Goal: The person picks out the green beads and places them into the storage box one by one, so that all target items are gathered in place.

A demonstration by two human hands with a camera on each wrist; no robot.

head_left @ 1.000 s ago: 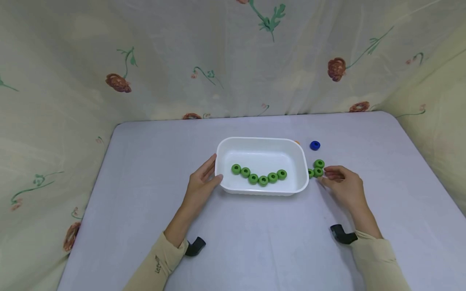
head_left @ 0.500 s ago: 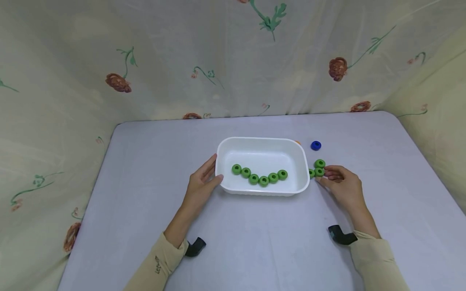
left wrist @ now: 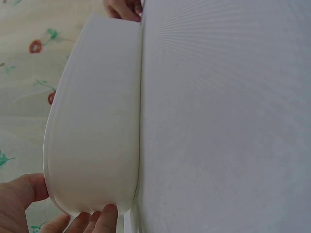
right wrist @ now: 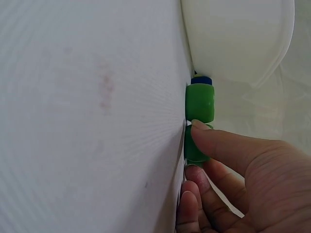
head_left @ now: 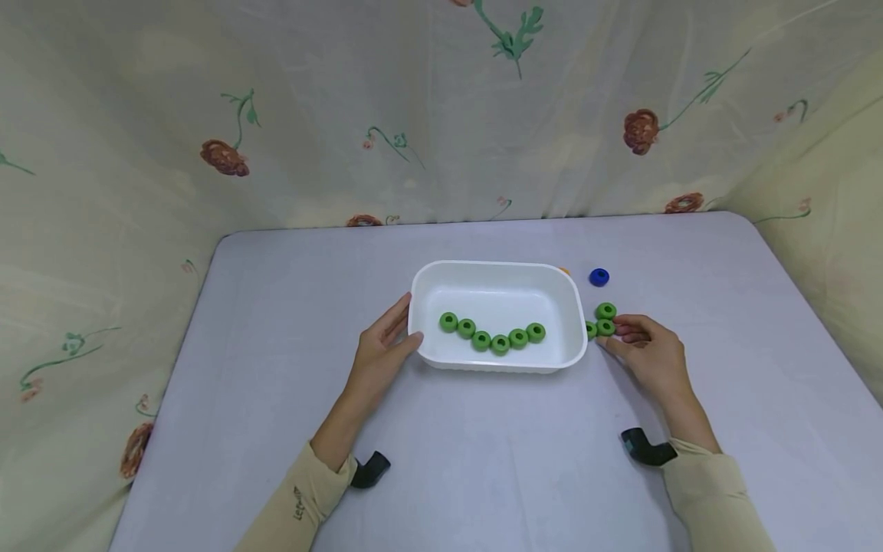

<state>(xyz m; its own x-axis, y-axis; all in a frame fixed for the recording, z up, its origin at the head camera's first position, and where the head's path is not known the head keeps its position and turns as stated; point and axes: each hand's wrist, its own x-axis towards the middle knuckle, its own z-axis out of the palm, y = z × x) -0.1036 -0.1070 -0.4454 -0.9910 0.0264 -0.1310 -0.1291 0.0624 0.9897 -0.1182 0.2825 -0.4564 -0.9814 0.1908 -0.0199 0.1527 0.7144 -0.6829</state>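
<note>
The white plastic tray (head_left: 493, 366) stands mid-table, with a curved row of several green beads (head_left: 500, 344) inside. My left hand (head_left: 386, 337) holds its left end; in the left wrist view the thumb (left wrist: 35, 187) lies at the rim and the fingers against the outer wall. Just right of the tray, my right hand (head_left: 648, 349) pinches a green bead (right wrist: 194, 145) at table level between thumb and fingers. Another green bead (head_left: 606, 310) sits directly behind it. Between the pinched bead and the tray wall is a further green bead (head_left: 591, 329), partly covered by the tray.
A blue bead (head_left: 599, 277) lies behind the green ones. Part of an orange piece (head_left: 565, 271) shows past the tray's back right corner. Dark wrist mounts (head_left: 647, 448) stick out at both sleeves. A pale flowered curtain (head_left: 441, 115) hangs around the table (head_left: 441, 460).
My right hand has shifted slightly left, and its thumb and fingers have come together on the green bead. The left hand and tray stay practically in place.
</note>
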